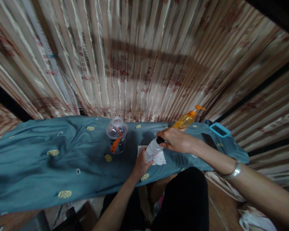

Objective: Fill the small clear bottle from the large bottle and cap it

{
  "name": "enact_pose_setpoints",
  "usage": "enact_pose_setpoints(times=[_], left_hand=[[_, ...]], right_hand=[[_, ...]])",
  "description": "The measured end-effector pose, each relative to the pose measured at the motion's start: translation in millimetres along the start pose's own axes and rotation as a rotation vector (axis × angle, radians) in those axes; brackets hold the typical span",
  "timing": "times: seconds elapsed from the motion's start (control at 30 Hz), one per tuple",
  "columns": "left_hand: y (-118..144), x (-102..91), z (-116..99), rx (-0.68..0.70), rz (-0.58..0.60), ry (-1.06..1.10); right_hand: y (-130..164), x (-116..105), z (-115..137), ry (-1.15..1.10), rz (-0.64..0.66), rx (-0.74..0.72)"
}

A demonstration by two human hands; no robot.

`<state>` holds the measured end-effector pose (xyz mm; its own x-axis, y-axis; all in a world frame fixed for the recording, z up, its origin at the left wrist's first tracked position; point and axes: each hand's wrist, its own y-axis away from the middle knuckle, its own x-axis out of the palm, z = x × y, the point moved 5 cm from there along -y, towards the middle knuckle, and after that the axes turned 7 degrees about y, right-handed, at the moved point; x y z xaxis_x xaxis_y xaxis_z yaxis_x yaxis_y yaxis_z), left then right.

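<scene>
1. Your left hand wraps the lower body of a small clear bottle and holds it tilted, neck pointing up and to the right, just above the counter draped in teal cloth.
2. Your right hand is closed on the bottle's black cap, fingertips pinched around it, so both grips are shut on the same item, one on the body and one on the top.
3. The bottle hangs over a white paper napkin that lies flat on the cloth directly under your hands.
4. By the look of it, you are at the cap-turning step; whether the cap is coming off or going on cannot be told from this view.
5. The next move calls for a firm left grip so the body does not spin, and a short twist from the right fingertips while the neck stays over the napkin.
6. Left of your hands stands a clear domed cup with an orange piece inside, well apart from the bottle.
7. Behind your right hand lies an orange pump bottle on its side, and further right a blue-framed device beside a dark flat object.
</scene>
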<state>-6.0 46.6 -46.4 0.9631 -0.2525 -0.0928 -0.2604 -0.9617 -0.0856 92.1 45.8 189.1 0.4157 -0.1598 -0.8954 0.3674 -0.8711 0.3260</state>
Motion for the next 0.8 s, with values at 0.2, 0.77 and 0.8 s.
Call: enact_pose_setpoints(times=[0.2, 0.77, 0.8], left_hand=[[-0.4, 0.5, 0.0, -0.027, 0.015, -0.03], [-0.2, -0.4, 0.6, -0.052, 0.012, -0.062], [0.0, -0.3, 0.8, -0.053, 0.012, -0.065]], right_hand=[[-0.6, -0.8, -1.2, -0.004, 0.003, 0.025], [-0.1, -2.0, -2.6, 0.008, 0.026, 0.057], [-0.3, -2.2, -2.9, 0.006, 0.013, 0.06]])
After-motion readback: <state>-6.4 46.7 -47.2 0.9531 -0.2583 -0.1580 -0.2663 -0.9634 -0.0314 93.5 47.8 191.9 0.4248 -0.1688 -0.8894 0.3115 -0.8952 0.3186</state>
